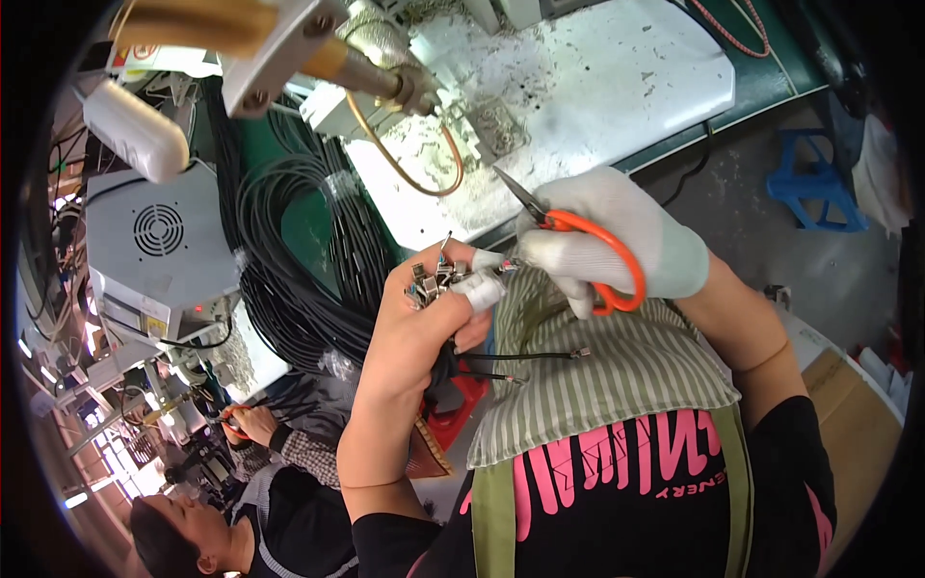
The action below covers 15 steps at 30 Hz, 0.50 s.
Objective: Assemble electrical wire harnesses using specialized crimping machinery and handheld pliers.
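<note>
My left hand [405, 332], bare but for white coverings on thumb and a fingertip, is closed round a bunch of black cables. Their small metal connectors [430, 287] crowd above the fingers, with bits of coloured wire showing. Two cable ends [554, 355] stick out below the hand over my striped apron [617, 356]. In a white glove, my right hand [617, 226] holds orange-handled scissors [631, 265], the blades pointing up and left. Its gloved fingertips are close to a stripped cable end [509, 266] at the left fingertips; whether they touch it is unclear.
A machine with a metal nozzle [414, 96] and a bent copper-coloured tube overhangs the scrap-strewn white worktop [617, 77]. Coiled black cables [289, 222] lie left, beside a grey box with a fan [159, 231]. Lower left, a co-worker's hand [255, 424] holds an orange-handled tool. A blue stool [817, 183] stands right.
</note>
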Each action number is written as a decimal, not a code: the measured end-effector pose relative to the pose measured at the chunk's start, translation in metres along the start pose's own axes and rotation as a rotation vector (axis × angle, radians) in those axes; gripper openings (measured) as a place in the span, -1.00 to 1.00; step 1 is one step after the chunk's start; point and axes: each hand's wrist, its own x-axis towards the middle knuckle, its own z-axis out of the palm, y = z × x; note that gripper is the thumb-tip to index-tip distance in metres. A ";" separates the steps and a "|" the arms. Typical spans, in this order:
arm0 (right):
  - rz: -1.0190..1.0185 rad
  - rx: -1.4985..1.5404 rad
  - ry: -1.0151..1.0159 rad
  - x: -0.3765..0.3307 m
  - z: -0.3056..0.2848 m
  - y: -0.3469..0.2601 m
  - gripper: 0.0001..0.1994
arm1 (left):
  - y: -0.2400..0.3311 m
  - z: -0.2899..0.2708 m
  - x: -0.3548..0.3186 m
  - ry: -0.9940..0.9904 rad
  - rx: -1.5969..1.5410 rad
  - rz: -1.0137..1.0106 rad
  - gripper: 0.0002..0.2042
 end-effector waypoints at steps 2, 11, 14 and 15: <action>0.025 0.098 -0.015 -0.007 0.004 0.001 -0.82 | 0.002 0.006 -0.009 -0.020 0.054 0.044 -0.84; 0.004 0.122 -0.029 -0.017 0.014 -0.004 -0.73 | 0.001 0.008 -0.024 -0.050 0.066 0.129 -0.82; 0.043 0.142 -0.007 -0.017 0.017 -0.005 -0.72 | 0.003 0.010 -0.026 -0.046 0.074 0.140 -0.82; 0.043 0.140 -0.008 -0.016 0.018 -0.005 -0.72 | 0.004 0.010 -0.026 -0.042 0.079 0.142 -0.82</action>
